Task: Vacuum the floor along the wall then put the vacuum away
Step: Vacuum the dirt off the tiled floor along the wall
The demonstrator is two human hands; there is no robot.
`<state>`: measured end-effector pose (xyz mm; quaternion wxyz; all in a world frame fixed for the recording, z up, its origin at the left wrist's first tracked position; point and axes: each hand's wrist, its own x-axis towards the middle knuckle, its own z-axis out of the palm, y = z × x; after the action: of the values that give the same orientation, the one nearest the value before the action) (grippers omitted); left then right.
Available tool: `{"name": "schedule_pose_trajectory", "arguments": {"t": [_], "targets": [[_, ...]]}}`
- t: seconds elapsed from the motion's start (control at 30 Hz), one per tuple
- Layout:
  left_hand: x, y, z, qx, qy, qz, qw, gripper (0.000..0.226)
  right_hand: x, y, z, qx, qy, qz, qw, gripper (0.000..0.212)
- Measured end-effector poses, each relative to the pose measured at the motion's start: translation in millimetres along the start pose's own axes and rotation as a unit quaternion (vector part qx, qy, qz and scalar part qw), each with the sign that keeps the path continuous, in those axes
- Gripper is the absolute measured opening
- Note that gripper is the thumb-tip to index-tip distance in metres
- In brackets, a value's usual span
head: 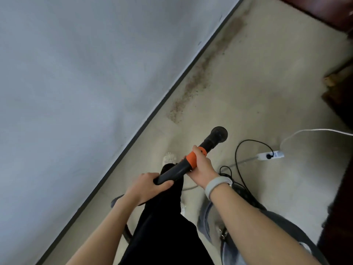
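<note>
I hold a black vacuum wand (pixel 176 172) with an orange collar (pixel 193 159) in both hands. My left hand (pixel 147 188) grips its near end. My right hand (pixel 200 165) grips the wand at the orange collar. The round black nozzle (pixel 218 135) points down at the beige floor (pixel 257 83), short of a brown streak of dirt (pixel 193 83) that runs along the dark skirting of the grey wall (pixel 76 83). The grey vacuum body (pixel 282 226) stands low at the right, partly hidden by my right arm.
A white power strip (pixel 270 155) lies on the floor at the right with a black cord (pixel 240 150) plugged in and a white cable (pixel 315 131) leading off right. Dark wooden furniture (pixel 336 92) stands at the right edge. My black trouser leg and white shoe (pixel 169 157) are below the wand.
</note>
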<state>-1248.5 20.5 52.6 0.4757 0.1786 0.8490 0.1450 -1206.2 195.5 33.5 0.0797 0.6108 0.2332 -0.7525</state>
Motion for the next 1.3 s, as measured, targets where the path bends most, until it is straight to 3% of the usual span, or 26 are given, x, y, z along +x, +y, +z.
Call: {"name": "schedule_pose_trajectory", "arguments": {"t": [0.2, 0.6, 0.7, 0.9, 1.03, 1.23, 1.3], "targets": [[69, 60, -61, -0.067, 0.043, 0.027, 0.996, 0.041, 14, -115, 43, -0.079, 0.006, -0.06, 0.995, 0.061], [158, 149, -138, -0.127, 0.08, -0.02, 0.988, 0.049, 50, -270, 109, -0.18, 0.004, -0.08, 0.98, 0.057], [180, 173, -144, -0.171, 0.093, -0.058, 0.979, 0.053, 71, -304, 125, -0.277, 0.004, -0.077, 0.958, 0.064], [245, 243, -137, -0.267, 0.164, -0.14, 0.939, 0.045, 113, -396, 140, -0.391, -0.073, -0.063, 0.915, 0.055], [289, 298, -109, -0.309, 0.209, -0.199, 0.906, 0.046, 154, -439, 134, -0.495, -0.081, -0.079, 0.861, 0.057], [334, 322, -38, -0.412, 0.203, -0.258, 0.85, 0.047, 219, -426, 107, -0.607, -0.067, -0.045, 0.79, 0.035], [347, 318, -5, -0.429, 0.193, -0.275, 0.838, 0.047, 248, -407, 90, -0.64, -0.059, -0.027, 0.765, 0.038]]}}
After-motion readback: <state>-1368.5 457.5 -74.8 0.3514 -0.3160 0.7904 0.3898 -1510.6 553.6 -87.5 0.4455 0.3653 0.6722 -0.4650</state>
